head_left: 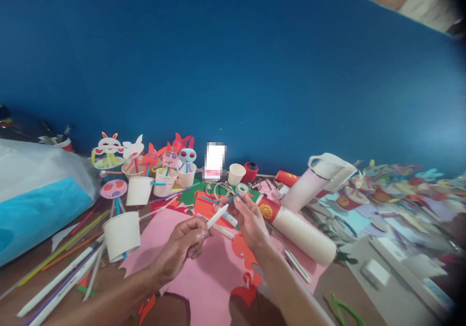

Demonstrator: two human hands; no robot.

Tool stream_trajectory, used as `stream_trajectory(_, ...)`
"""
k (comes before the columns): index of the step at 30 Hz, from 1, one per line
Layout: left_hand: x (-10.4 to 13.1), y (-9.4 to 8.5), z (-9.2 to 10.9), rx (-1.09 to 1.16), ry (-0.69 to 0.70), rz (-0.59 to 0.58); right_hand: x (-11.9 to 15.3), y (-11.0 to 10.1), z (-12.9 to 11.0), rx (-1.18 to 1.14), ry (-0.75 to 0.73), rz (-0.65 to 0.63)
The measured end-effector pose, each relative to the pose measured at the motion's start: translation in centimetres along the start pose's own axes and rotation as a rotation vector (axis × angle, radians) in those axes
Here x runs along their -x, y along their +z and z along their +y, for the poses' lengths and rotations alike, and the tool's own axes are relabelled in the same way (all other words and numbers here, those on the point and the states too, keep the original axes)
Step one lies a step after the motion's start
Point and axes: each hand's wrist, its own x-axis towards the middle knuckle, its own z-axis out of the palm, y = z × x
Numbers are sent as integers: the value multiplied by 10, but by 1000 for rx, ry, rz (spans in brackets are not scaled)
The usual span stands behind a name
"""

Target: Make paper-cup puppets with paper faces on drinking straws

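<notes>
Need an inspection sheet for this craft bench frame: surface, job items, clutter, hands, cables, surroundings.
Surface: brown table, largely covered; pink paper sheet under the hands.
Job's things: white straw pinched in the left hand; right hand holds a small blue piece, too blurred to identify.
Clutter: sleeve of stacked paper cups lying on its side; loose cup; cup puppets with animal faces; loose straws; tape roll; white jug, tilted.
Fingers: both hands closed on their items, above the sheet.
Cables: nothing seen.
Surroundings: blue wall; plastic bag at left.
</notes>
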Motion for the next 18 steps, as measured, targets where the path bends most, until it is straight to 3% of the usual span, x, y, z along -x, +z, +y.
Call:
stream_trajectory(13, -1, 2, 2, 71, -32, -15, 6, 7, 15, 5, -5, -26)
stream_trajectory(18, 0, 4, -2, 108, 6, 75, 9, 11, 19, 89, 1, -7)
